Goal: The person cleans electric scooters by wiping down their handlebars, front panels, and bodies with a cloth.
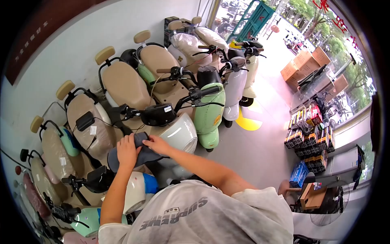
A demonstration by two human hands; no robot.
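Observation:
In front of me I hold a dark grey fabric piece (148, 155), rounded and padded-looking like a handlebar mitt; its exact kind is unclear. My left hand (127, 151) lies over its left part, fingers closed on it. My right hand (157, 145) pinches its upper edge close to a short tube-like end. Just beyond the hands are a white scooter's front (178, 134) and its black handlebar unit (158, 115). Below the piece sits a white and blue scooter front (140, 189).
Scooters with tan seats (126, 83) line the wall on my left, handlebars jutting out. A light green scooter (210, 118) stands ahead. Stacked boxes (310, 136), a blue package (299, 174) and a fan (331, 205) are on the right. Cardboard boxes (302, 65) stand near the glass.

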